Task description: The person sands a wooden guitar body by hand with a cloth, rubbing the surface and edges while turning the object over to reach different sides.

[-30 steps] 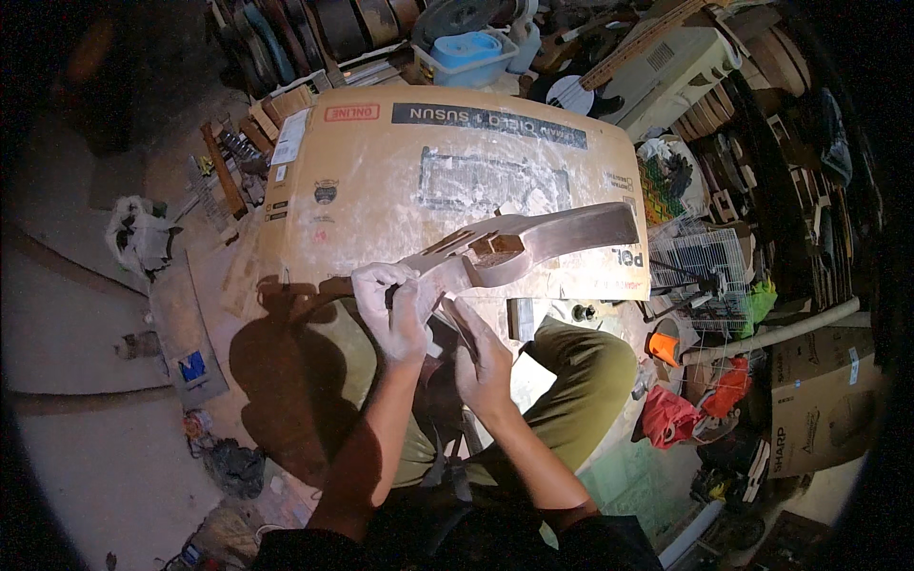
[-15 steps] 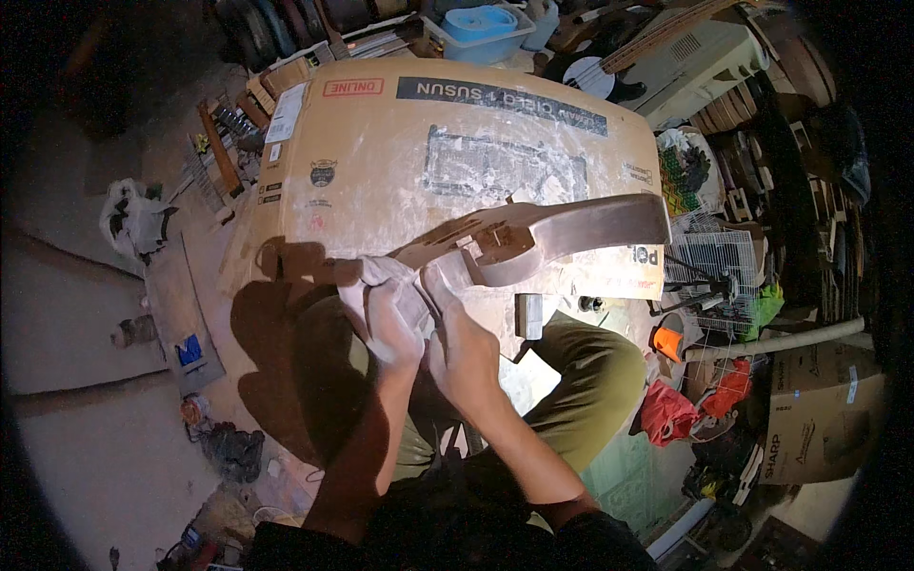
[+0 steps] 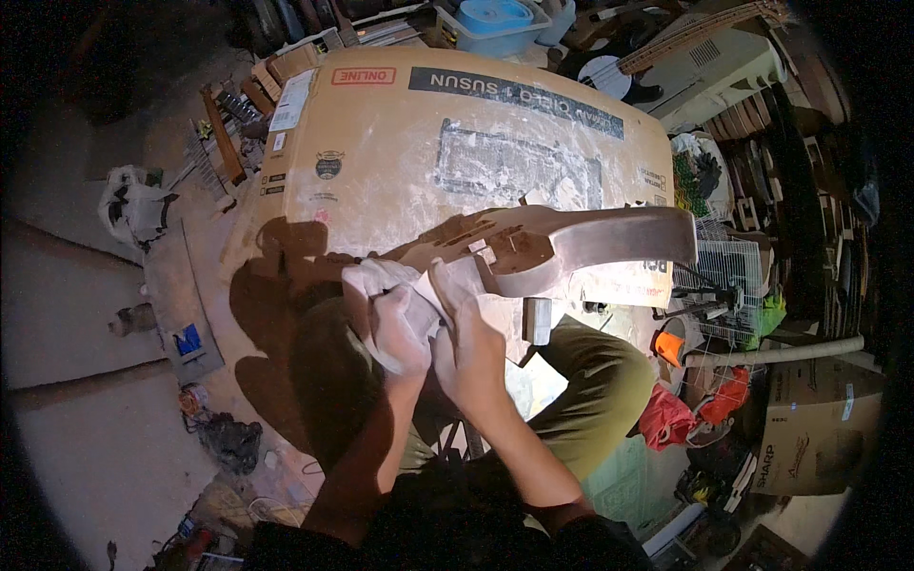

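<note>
A brown wooden guitar body (image 3: 624, 238) with cut-out cavities lies on edge across my lap, its smooth curved side reaching to the right. My left hand (image 3: 386, 324) is closed at its near left edge, fingers bent around a folded, dusty sheet of sandpaper (image 3: 420, 312). Beside it my right hand (image 3: 468, 338) is closed too, thumb and fingers pressed against the sheet and the wood's near edge. Pale dust coats both hands. The far left end of the body is in shadow and partly hidden by my left hand.
A dusty flattened cardboard sheet (image 3: 381, 143) spreads beyond my lap. A small grey block (image 3: 536, 322) stands by my right knee. Farther right are a white wire rack (image 3: 728, 276), a red bag (image 3: 666, 417) and a cardboard box (image 3: 819, 428). A blue tub (image 3: 490, 27) stands at the back.
The guitar body has shifted a little to the right. Both hands have moved slightly with it and keep their hold; the whole view has also shifted somewhat.
</note>
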